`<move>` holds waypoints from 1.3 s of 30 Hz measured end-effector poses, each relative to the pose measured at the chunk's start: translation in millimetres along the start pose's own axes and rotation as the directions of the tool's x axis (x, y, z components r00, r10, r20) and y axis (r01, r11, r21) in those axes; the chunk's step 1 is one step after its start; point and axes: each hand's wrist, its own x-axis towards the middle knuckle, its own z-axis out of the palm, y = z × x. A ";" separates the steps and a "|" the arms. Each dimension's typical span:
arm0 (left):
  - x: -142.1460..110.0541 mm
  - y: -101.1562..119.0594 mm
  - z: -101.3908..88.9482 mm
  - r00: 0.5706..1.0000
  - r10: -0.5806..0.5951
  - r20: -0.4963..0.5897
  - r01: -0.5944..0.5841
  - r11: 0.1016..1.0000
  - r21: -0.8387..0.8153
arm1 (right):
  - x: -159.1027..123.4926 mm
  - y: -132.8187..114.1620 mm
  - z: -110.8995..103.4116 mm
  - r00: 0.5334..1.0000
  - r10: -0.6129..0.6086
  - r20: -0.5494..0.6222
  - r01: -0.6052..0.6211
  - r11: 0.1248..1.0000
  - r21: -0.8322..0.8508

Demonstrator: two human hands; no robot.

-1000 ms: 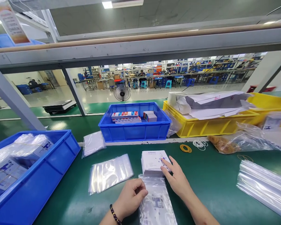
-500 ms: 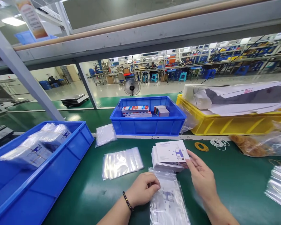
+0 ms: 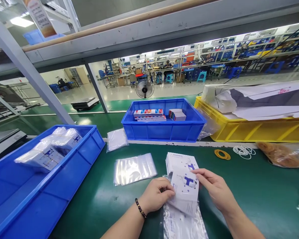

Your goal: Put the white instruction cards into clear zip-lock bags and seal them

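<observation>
My right hand pinches the right edge of a white printed booklet with a purple picture. It is tilted over the mouth of a clear plastic bag, its lower part seemingly inside the film. My left hand, a beaded bracelet on its wrist, is closed at the bag's upper left edge beside the booklet; its fingertips are partly hidden. Right behind stands a stack of like booklets. To the left lies a fan of flat clear bags on the green table.
A blue bin at left holds banded, bagged booklets. Another blue bin with small printed boxes stands behind. At right are a yellow bin, yellow rubber bands, white bands and a bag of brown bands.
My right hand has brought the booklet from above the stack down towards me, onto the bag's mouth. My left hand stays at the bag's upper edge. The camera view has shifted slightly.
</observation>
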 end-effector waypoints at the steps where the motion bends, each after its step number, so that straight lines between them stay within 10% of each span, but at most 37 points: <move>1: -0.1 0.3 0.1 1.000 0.010 -0.007 -0.010 1.000 -0.017 | -1.0 -2.0 1.2 0.993 -0.015 0.117 0.022 0.998 -0.060; 5: -1.0 1.7 2.1 0.998 0.020 -0.059 -0.025 0.996 -0.085 | -5.5 -6.6 8.2 0.834 -0.037 0.550 0.174 0.964 -0.200; 8: -1.2 1.0 4.6 0.995 -0.009 -0.095 -0.002 0.993 -0.118 | -8.2 -5.7 12.4 0.746 -0.002 0.666 0.188 0.960 -0.207; 15: 1.9 -4.3 8.5 0.954 -0.299 -0.009 0.256 0.832 -0.493 | -10.5 -4.6 13.9 0.857 0.050 0.513 0.037 0.987 -0.158; 25: 1.8 -2.0 12.9 0.932 -0.351 -0.091 0.292 0.876 -0.384 | -10.8 -1.0 19.5 0.912 0.130 0.388 -0.091 0.989 -0.118; 39: -0.7 1.0 18.5 0.950 -0.305 -0.068 0.269 0.910 -0.316 | -18.6 -0.7 34.8 0.907 -0.179 0.382 0.306 0.902 -0.304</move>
